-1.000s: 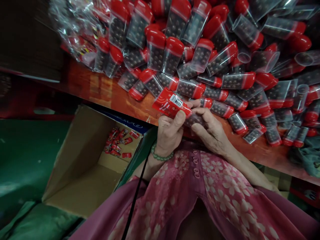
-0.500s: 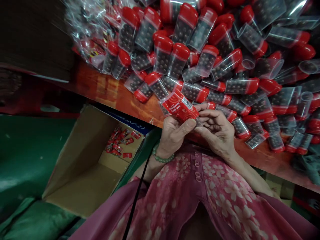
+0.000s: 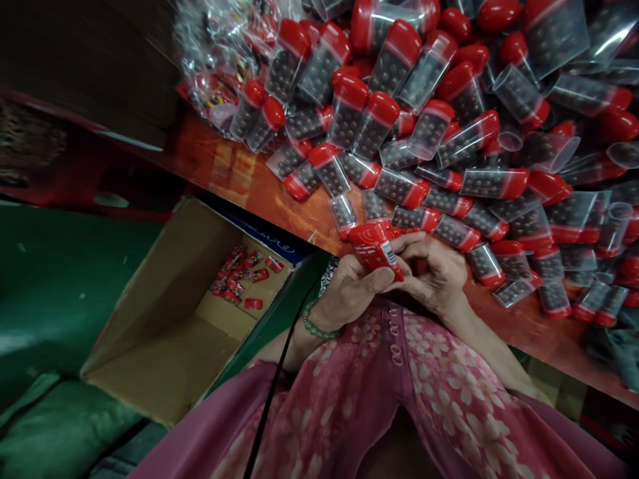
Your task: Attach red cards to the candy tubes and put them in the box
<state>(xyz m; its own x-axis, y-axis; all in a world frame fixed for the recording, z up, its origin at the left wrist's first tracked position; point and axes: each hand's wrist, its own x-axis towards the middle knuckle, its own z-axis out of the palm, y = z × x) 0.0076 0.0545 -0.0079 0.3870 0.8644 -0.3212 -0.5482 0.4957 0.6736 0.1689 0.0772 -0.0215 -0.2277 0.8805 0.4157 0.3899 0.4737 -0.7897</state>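
My left hand (image 3: 352, 293), with a green bead bracelet on the wrist, is closed on a red printed packet (image 3: 373, 247) that carries a barcode and white lettering. The thumb lies across the packet's lower edge. Close against it, my right hand (image 3: 432, 269) has its fingers bent and pinches at the packet's right side; some of its fingertips are hidden. Just beyond both hands lie clear plastic tubes with red caps and dark beads inside, the nearest a small tube (image 3: 343, 211) at the packet's far edge.
A large heap of red-capped tubes (image 3: 399, 186) covers much of the wooden table (image 3: 219, 166). Clear crinkled wrappers (image 3: 214, 60) lie at the far left. Below the table edge, an open cardboard box (image 3: 164, 346) holds several small red packets (image 3: 232, 276).
The red packet has come nearer my body and turned more upright, with both hands still on it. The right-hand fingers have curled further in. The whole view has shifted slightly.
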